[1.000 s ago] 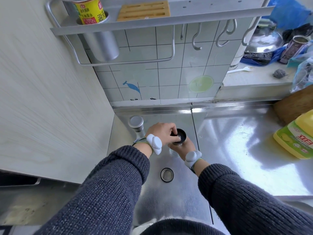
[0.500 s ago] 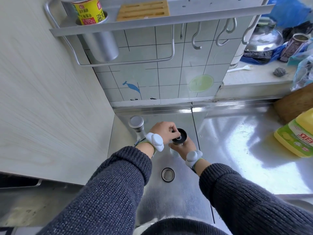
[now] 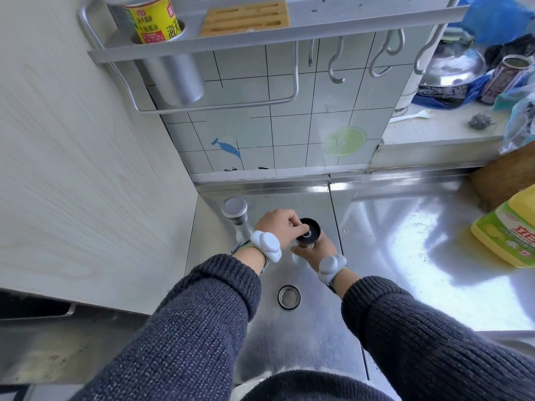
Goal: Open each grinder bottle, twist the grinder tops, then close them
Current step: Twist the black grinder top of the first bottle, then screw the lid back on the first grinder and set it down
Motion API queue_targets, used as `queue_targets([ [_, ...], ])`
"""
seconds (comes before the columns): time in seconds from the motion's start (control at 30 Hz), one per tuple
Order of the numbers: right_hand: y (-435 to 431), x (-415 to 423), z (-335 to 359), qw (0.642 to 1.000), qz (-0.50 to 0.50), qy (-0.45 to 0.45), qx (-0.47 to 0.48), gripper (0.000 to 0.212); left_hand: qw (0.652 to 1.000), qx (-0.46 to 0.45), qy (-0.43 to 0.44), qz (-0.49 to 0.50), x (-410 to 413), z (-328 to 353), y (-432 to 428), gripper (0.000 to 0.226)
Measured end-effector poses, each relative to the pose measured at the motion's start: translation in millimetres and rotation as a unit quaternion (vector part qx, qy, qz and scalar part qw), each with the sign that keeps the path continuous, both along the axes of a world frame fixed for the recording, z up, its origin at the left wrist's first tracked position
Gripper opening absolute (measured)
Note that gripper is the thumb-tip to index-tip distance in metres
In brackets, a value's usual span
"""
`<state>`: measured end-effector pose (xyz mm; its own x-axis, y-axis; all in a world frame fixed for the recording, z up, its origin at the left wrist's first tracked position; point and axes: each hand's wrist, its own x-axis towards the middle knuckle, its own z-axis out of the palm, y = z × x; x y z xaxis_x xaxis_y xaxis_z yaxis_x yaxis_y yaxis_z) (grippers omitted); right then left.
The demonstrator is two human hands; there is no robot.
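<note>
Grinder bottle (image 3: 307, 238), cap off, upright on the steel counter (image 3: 405, 256) just right of the 2nd, capped grinder (image 3: 235, 211); its loose cap (image 3: 289, 297) lying nearer the body. Gripped low by the right hand (image 3: 314, 251), with left hand (image 3: 279, 228) fingertips clamped on the black grinder top (image 3: 311, 228). Probably mid-twist; next, fetching the cap and pressing it on squarely.

Just one view here, a wide-angle head cam looking steeply down and forward over the steel counter (image 3: 405, 256). Both sleeves come in from 6 o'clock, the hands sit close near centre, the tiled wall (image 3: 289, 125) runs up to 12, and a wooden panel (image 3: 72, 169) fills 9 o'clock.
</note>
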<state>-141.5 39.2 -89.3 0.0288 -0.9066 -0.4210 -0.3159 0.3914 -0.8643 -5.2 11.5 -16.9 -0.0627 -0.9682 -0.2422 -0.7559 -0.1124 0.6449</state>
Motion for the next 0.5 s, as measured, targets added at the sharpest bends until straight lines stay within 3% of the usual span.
queue_targets([
  [0.13,0,-2,7,0.999,0.036,0.018,-0.008,0.051,1.000,-0.027,0.014,-0.008,4,0,1,0.018],
  [0.23,-3,-2,15,0.995,0.075,0.041,-0.049,0.036,0.986,0.000,0.169,0.006,4,-1,6,0.081],
  [0.3,-7,1,26,0.991,0.098,0.018,-0.094,0.041,0.978,0.042,0.205,-0.008,3,0,6,0.110],
  [0.4,-10,11,46,0.981,0.104,-0.128,-0.101,0.036,0.971,0.037,0.231,0.053,1,8,0,0.097],
  [0.5,-10,19,62,0.974,0.089,-0.208,0.008,0.011,0.932,0.037,0.325,0.154,0,18,-8,0.065],
])
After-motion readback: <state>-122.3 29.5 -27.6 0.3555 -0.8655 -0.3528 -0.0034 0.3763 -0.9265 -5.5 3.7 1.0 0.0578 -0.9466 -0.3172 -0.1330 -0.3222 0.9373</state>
